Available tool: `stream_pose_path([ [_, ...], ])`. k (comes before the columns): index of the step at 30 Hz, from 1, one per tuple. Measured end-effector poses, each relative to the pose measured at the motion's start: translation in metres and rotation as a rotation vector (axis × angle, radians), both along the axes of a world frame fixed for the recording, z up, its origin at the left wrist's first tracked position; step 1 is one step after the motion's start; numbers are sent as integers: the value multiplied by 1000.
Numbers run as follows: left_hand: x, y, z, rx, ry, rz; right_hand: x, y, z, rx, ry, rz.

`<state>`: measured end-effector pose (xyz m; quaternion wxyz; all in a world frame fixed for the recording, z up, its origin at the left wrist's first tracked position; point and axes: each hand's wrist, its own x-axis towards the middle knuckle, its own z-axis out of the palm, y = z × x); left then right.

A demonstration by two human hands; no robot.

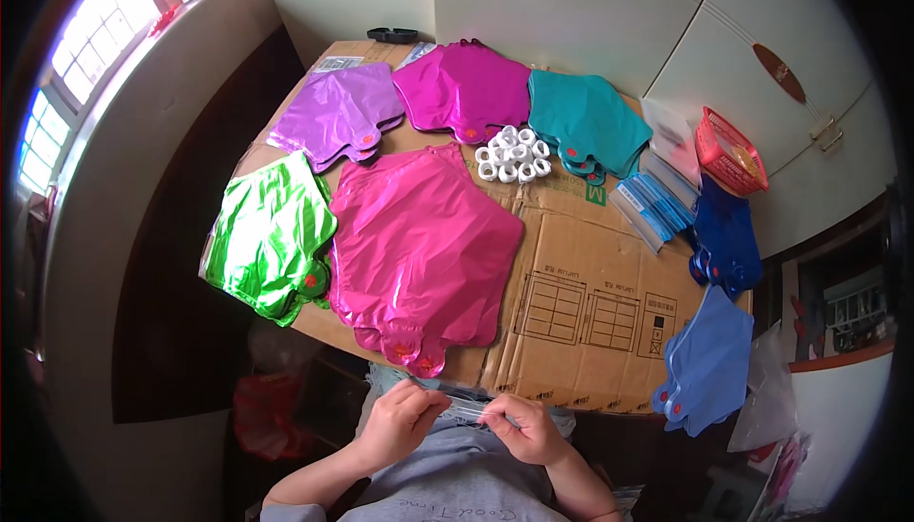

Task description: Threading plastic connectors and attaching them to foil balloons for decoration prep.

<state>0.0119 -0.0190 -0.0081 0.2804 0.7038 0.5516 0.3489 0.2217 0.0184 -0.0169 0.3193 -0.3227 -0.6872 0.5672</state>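
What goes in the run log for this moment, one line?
left hand: pinching clear plastic strip | right hand: pinching same strip | position: near table edge | closest: pink foil balloon stack on cardboard

Foil balloons in green (pixel 269 236), pink (pixel 424 246) and teal (pixel 586 122) ring white tape rolls (pixel 514 153) on flattened cardboard (pixel 581 303).

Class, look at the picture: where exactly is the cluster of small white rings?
The white rings lie on the cardboard toward its far side, between the magenta balloons and the teal balloons.

both hands (pixel 400 419) (pixel 529 427) pinched together close before the torso.
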Motion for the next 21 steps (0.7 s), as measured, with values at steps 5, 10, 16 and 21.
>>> stream_pose_path([
  [5,-19,-10,-9,-637,-794,-4,-2,0,4,-16,14,-27],
  [10,-36,-17,4,-1040,-1460,-270,-6,1,-1,-46,0,-21],
  [16,-25,-18,9,-536,-1667,-150,-25,-15,-5,206,-128,-11],
  [21,-16,-7,9,-73,-719,283,-37,-31,-10,321,-33,47],
])
